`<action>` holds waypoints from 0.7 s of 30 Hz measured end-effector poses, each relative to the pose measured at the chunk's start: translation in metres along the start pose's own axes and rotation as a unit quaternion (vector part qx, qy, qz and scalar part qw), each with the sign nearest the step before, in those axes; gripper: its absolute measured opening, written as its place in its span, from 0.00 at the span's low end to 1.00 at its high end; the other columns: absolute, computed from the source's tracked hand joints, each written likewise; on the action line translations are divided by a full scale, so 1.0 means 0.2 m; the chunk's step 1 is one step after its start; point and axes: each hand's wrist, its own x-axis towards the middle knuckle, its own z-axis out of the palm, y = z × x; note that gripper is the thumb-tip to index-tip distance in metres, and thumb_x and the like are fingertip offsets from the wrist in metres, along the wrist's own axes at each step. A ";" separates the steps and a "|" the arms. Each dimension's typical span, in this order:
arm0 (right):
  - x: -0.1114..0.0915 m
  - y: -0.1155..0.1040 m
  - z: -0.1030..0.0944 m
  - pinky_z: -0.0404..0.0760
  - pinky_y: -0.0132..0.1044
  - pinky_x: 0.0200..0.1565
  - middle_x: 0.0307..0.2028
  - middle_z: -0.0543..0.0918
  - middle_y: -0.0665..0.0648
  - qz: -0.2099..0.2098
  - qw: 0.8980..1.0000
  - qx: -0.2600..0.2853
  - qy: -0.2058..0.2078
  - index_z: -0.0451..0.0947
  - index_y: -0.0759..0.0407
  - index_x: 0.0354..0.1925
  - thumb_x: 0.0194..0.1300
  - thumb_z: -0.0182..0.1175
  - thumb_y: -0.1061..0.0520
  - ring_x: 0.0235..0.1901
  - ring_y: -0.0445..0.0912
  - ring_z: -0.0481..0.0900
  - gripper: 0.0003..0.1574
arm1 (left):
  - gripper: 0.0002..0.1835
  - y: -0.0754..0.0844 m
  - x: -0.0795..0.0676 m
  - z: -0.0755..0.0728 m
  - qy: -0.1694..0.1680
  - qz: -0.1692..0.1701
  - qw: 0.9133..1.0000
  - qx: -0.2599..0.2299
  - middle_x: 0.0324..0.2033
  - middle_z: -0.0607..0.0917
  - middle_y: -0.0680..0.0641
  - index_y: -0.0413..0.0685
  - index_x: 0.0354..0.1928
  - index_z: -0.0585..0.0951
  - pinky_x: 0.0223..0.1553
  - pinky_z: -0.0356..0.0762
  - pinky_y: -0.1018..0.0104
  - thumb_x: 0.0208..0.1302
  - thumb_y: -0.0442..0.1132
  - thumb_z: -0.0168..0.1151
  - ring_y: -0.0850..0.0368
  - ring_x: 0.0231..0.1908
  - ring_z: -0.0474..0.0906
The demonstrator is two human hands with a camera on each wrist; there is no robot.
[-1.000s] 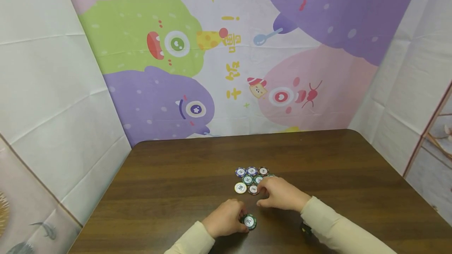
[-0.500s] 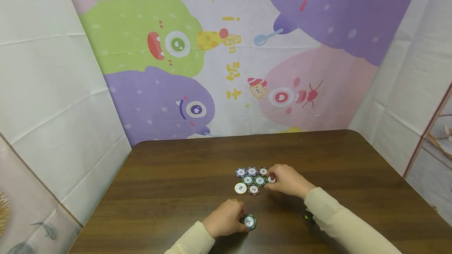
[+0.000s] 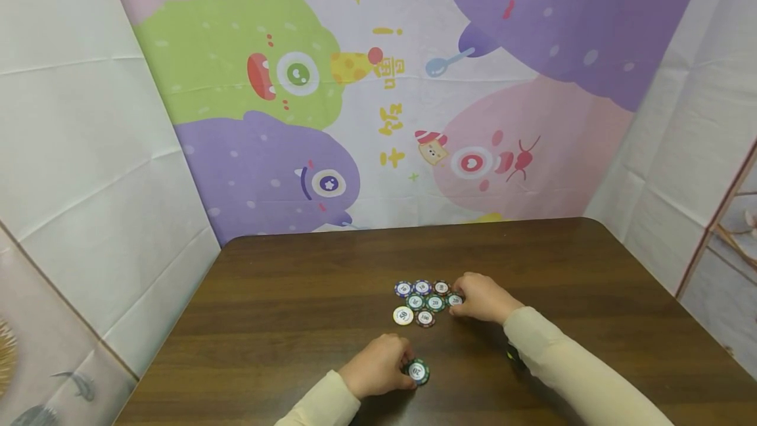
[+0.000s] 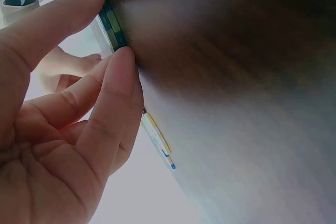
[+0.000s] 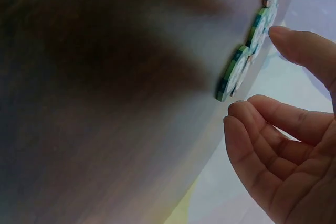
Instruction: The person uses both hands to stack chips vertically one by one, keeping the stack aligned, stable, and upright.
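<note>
Pinched by left hand [image 3: 378,365] is a round green chip [image 3: 418,371]; right hand [image 3: 485,298] is unclasped beside eight flat discs [image 3: 435,303].

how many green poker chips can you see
4 in view: left chip, middle chip and right chip across the group's middle row, plus a separate nearer chip pinched by the left hand. Others beneath could be hidden.
</note>
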 end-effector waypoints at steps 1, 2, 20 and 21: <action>0.01 0.00 0.00 0.78 0.46 0.43 0.38 0.84 0.58 0.001 1.000 -0.003 -0.004 0.82 0.67 0.43 0.52 0.73 0.52 0.37 0.47 0.78 0.25 | 0.17 0.00 0.00 0.00 -0.001 -0.001 1.000 -0.001 0.24 0.78 0.58 0.46 0.34 0.82 0.31 0.69 0.76 0.42 0.43 0.78 0.69 0.26 0.68; 0.01 0.00 0.01 0.77 0.45 0.41 0.36 0.83 0.56 0.002 1.000 -0.005 -0.008 0.82 0.66 0.40 0.52 0.73 0.52 0.35 0.46 0.76 0.22 | 0.17 0.00 0.00 0.00 -0.002 -0.001 1.000 -0.002 0.24 0.78 0.57 0.46 0.34 0.82 0.31 0.69 0.76 0.42 0.43 0.78 0.69 0.26 0.68; 0.05 0.00 0.05 0.68 0.41 0.32 0.26 0.72 0.52 0.016 0.999 -0.038 -0.030 0.76 0.60 0.26 0.53 0.73 0.56 0.27 0.46 0.67 0.14 | 0.16 0.00 0.00 0.00 0.011 0.016 1.000 0.000 0.23 0.78 0.58 0.46 0.32 0.82 0.30 0.68 0.77 0.41 0.42 0.77 0.70 0.25 0.67; 0.05 0.00 0.05 0.68 0.41 0.32 0.25 0.72 0.52 0.015 0.999 -0.039 -0.029 0.76 0.60 0.26 0.53 0.73 0.56 0.27 0.45 0.67 0.14 | 0.16 0.00 0.00 0.00 0.010 0.011 1.000 -0.002 0.23 0.78 0.58 0.46 0.32 0.82 0.30 0.68 0.77 0.41 0.42 0.78 0.70 0.25 0.67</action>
